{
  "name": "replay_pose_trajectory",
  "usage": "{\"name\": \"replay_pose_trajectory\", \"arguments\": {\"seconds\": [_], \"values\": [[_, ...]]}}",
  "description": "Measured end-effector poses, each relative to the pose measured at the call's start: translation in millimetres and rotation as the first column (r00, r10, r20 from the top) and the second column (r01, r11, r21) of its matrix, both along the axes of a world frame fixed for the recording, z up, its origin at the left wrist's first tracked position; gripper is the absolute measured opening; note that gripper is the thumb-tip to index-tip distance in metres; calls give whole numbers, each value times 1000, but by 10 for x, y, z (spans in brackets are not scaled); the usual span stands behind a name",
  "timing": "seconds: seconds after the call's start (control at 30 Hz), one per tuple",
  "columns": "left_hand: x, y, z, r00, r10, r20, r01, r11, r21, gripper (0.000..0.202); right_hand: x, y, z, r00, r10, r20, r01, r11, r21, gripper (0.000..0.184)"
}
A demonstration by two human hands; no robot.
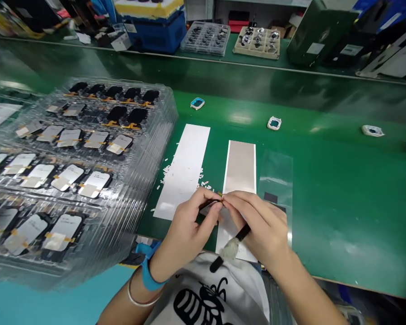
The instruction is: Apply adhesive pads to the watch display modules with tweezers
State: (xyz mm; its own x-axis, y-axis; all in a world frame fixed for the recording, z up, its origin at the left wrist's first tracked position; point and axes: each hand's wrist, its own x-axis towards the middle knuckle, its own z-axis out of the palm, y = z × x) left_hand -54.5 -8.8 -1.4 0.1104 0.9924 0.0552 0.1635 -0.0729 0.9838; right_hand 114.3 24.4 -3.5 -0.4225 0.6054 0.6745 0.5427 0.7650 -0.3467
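Between the thumb and fingers of my left hand (186, 230) is a small watch screen (208, 207), dark-edged with a pale back, mostly hidden by the fingers. My right hand (262, 221) meets it there, its fingertips pinched at the screen's edge near an orange bit. A thin black tool (230, 248) with a pale wrapping round its middle sticks out from under the right palm; its tip is hidden. Beneath the hands lies a white strip with a beige-grey face (242, 167). Left of it is a plain white strip (184, 167) with small white scraps (206, 185) scattered around.
Stacked clear trays (155, 149) holding several watch screens fill the left side. A clear plastic sheet (275, 171) lies right of the strips. Watch frames (274, 123) sit along the bench's back. The raised shelf bears a blue bin (155, 31) and parts trays (206, 38).
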Motion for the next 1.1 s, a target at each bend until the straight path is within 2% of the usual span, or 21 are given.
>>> {"name": "replay_pose_trajectory", "arguments": {"seconds": [0.13,0.23,0.33,0.4,0.47,0.5,0.57,0.63,0.67,0.7,0.77,0.87,1.0,1.1], "values": [[-11,45,-61,996,-4,-84,6,1000,21,8,-37,-21,-44,991,-44,125,42,999,25,20],[-25,63,-81,997,-15,-72,15,1000,12,10,-58,-11,-16,987,-66,145,66,998,5,15],[-32,63,-91,1000,-13,28,12,1000,14,11,-54,72,60,996,-84,33,89,978,-188,10],[-32,55,-102,989,-16,147,14,1000,13,11,-45,168,106,995,-84,-46,62,928,-369,10],[-31,43,-116,968,-15,251,19,1000,-15,11,-43,270,126,991,-52,-123,-26,830,-557,10],[-31,37,-122,960,-12,281,22,999,-32,12,-48,313,125,984,-13,-178,-108,749,-653,9],[-32,28,-129,954,-7,301,27,998,-61,13,-65,368,113,943,39,-330,-299,529,-794,8],[-33,24,-126,955,1,296,21,997,-71,12,-83,379,99,869,51,-492,-482,308,-820,16],[-34,25,-123,957,7,291,14,997,-71,12,-89,373,95,831,38,-555,-547,237,-803,20],[-34,26,-119,958,16,288,5,997,-73,11,-92,363,94,804,16,-595,-585,201,-786,22],[-33,31,-115,959,30,282,-10,997,-75,9,-89,345,94,787,-9,-617,-603,201,-772,23],[-30,36,-128,963,25,270,-9,998,-60,10,-70,334,88,819,-31,-573,-550,244,-799,24],[-37,24,-161,971,14,240,0,998,-57,10,-48,333,68,866,-81,-494,-469,210,-858,31],[-52,9,-166,967,-11,253,36,995,-95,11,-53,320,65,885,-94,-457,-427,232,-874,32]]}}
